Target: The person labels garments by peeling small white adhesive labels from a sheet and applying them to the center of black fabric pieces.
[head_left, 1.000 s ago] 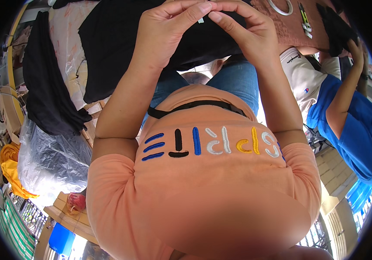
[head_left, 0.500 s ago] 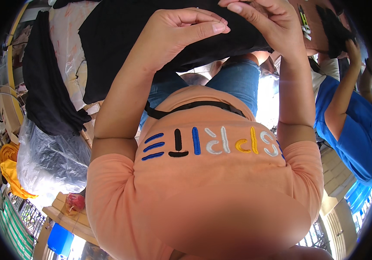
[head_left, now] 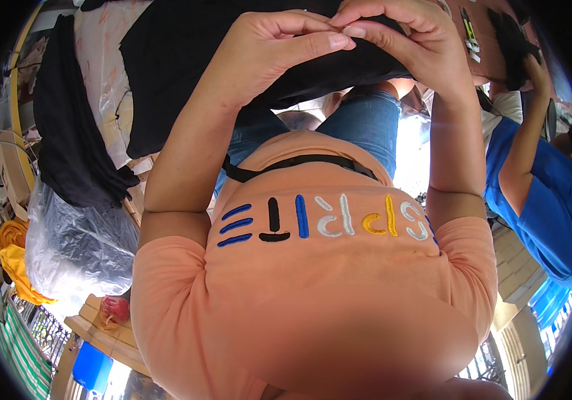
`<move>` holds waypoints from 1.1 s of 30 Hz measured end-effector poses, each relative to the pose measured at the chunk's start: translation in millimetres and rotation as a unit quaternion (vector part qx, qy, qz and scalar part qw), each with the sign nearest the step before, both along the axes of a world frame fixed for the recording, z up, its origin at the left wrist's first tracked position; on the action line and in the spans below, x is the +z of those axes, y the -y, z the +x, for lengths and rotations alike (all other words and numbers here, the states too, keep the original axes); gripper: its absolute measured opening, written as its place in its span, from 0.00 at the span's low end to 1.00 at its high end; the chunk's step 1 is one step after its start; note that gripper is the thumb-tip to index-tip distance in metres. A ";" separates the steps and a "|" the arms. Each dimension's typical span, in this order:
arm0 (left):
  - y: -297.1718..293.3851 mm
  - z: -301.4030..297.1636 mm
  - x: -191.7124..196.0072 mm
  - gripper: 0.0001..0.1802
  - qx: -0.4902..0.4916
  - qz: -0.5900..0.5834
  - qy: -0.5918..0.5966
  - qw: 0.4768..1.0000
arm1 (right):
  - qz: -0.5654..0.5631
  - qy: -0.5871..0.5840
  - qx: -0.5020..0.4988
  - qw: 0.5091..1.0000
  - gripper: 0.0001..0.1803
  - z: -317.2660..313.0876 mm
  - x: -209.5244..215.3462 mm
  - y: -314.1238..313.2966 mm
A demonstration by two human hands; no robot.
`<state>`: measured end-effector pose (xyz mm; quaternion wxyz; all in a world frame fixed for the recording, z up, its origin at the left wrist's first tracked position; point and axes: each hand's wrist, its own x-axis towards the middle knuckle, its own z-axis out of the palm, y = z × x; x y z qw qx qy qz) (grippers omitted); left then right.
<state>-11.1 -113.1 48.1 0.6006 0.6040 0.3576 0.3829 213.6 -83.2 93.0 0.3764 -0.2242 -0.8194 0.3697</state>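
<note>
Over a spread of black cloth [head_left: 179, 73], my two hands meet at the fingertips. My left hand [head_left: 279, 50] is closed in a pinch, thumb against the fingers. My right hand [head_left: 406, 40] pinches too, its thumb and forefinger touching the left fingertips. Whatever sits between them is too small to make out. The black cloth lies beneath both hands and reaches down to my lap.
Yellow-and-black thread snips [head_left: 469, 33] lie right of my right hand. A person in blue [head_left: 533, 193] sits at the right, a hand on dark cloth [head_left: 513, 50]. On the left are a folded black cloth [head_left: 73, 113] and a clear plastic bag [head_left: 76, 250].
My right hand has come down and left, so its fingertips now meet those of my left hand. The left hand has barely moved.
</note>
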 end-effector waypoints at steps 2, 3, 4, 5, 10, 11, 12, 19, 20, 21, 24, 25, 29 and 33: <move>3.5 -0.2 15.6 0.09 0.001 -0.077 0.039 0.996 | -0.001 0.018 -0.006 1.000 0.05 0.1 1.7 1.0; 4.7 0.1 21.4 0.08 0.001 -0.115 0.058 0.992 | 0.002 0.025 -0.007 1.000 0.04 0.3 2.0 1.2; 4.6 0.2 21.3 0.08 0.000 -0.115 0.055 0.992 | 0.005 0.031 -0.008 0.999 0.04 0.4 2.2 1.7; 4.9 -0.3 21.6 0.09 0.001 -0.114 0.051 0.992 | 0.004 0.036 -0.015 0.999 0.04 -0.4 2.8 2.8; 3.0 -2.9 10.6 0.08 -0.001 -0.117 0.046 0.992 | -0.005 0.014 -0.023 1.000 0.03 -2.8 -1.0 5.8; 4.4 -2.0 15.2 0.08 0.004 -0.122 0.038 0.992 | -0.013 0.022 -0.025 0.999 0.04 -2.3 -0.8 6.4; 5.2 -1.4 17.5 0.08 0.009 -0.126 0.031 0.992 | -0.022 0.030 -0.028 0.999 0.04 -1.4 -0.1 7.3; 4.6 -2.7 10.8 0.08 0.014 -0.102 0.041 0.994 | -0.059 0.020 -0.024 0.998 0.04 0.7 -3.5 7.7; 6.2 -1.3 17.0 0.08 0.019 -0.094 0.035 0.995 | -0.076 0.009 -0.043 0.996 0.05 1.8 -5.0 8.7; 6.9 -0.4 20.2 0.08 0.025 -0.085 0.030 0.996 | -0.094 -0.001 -0.062 0.994 0.06 3.2 -7.0 10.3; 4.2 -2.3 10.7 0.08 0.025 -0.080 0.020 0.996 | -0.124 -0.019 -0.054 0.991 0.10 11.0 -6.4 7.0; 4.7 -3.2 10.4 0.07 0.028 -0.075 0.015 0.997 | -0.130 -0.023 -0.040 0.990 0.11 12.9 -5.3 5.2; 2.3 -2.3 7.3 0.09 0.009 -0.065 0.014 0.998 | -0.116 0.024 -0.015 0.993 0.11 16.9 -0.1 5.3; 2.4 0.9 -7.2 0.10 0.025 0.059 -0.009 0.998 | -0.063 0.053 0.030 0.996 0.11 14.5 3.7 -1.7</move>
